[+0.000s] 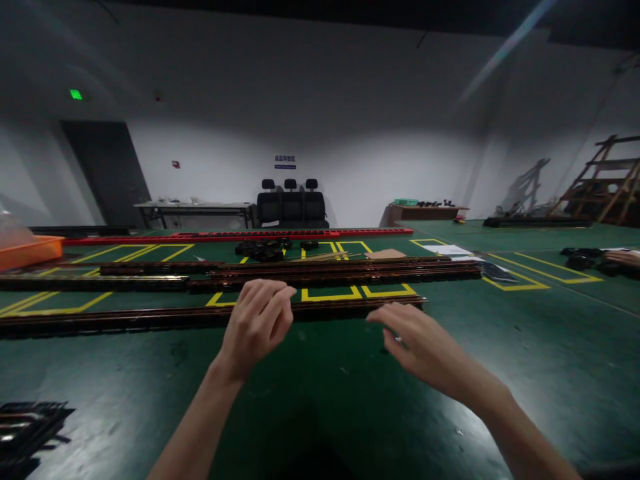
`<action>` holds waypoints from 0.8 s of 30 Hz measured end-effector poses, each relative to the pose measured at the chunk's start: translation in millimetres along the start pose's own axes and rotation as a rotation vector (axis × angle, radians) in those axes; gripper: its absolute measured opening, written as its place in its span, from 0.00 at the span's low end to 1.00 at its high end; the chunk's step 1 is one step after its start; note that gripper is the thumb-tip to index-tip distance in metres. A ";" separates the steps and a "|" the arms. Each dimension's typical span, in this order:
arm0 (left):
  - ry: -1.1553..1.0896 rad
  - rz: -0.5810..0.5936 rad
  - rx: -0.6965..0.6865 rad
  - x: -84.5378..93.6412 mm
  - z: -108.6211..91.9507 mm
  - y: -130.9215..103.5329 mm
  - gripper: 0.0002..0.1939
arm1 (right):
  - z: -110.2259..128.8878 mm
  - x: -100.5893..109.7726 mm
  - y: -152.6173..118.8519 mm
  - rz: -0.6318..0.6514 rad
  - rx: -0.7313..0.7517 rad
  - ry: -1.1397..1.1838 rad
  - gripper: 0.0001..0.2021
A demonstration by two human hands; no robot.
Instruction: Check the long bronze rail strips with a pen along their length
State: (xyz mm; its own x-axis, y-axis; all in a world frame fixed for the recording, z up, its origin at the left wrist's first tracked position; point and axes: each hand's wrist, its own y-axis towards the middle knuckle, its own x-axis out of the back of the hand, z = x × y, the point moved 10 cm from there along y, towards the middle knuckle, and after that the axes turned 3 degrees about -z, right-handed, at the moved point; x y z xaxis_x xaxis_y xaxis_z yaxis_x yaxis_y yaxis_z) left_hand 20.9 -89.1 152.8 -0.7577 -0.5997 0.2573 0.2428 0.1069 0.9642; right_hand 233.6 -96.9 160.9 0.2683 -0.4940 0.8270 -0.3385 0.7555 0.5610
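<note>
Where the green surface (320, 387) met the left edge of view, an orange bin (31, 253) stood with cloudy plastic in it. Nearer, at lower left, lay a stack of dark strips (30, 427), partly cut off by the view. From the left edge, the near bundle of long strips (125, 321) ran across in front of the person, dark with coppery edges, passing behind both hands; its right end lay just beyond the right hand. Left hand (257, 323): raised at the bundle, fingers curled in; whether it gripped or touched a strip could not be told. Farther back, black parts (260, 250) sat in a heap, with the rear bundle (340, 270) on the near side of them. Cardboard (385, 254) lay behind that bundle. Right hand (420, 340): released, fingers loosely extended, thumb apart, near the near bundle's right end; contact unclear. Beyond it, white sheets (447, 250) lay near a dark packet (497, 272). Far right: more dark parts (580, 259), partly over yellow lines (525, 287).
</note>
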 end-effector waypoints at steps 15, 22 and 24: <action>0.355 0.566 0.381 -140.0 137.2 -86.3 0.22 | -115.7 -119.8 -28.8 0.453 -0.095 -0.160 0.14; 0.372 0.703 0.516 -151.1 152.5 -98.7 0.24 | -137.8 -133.6 15.8 0.287 -0.211 -0.222 0.13; 0.354 0.711 0.527 -153.1 154.7 -100.5 0.23 | -139.5 -135.5 27.4 0.246 -0.304 -0.256 0.12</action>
State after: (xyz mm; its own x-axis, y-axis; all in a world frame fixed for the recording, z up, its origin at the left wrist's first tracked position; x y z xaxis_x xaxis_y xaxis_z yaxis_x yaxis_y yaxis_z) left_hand 18.9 114.7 26.5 -0.2894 -0.4524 0.8436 0.2067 0.8310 0.5165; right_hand 313.8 50.8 59.3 -0.0312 -0.3455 0.9379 -0.0745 0.9365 0.3426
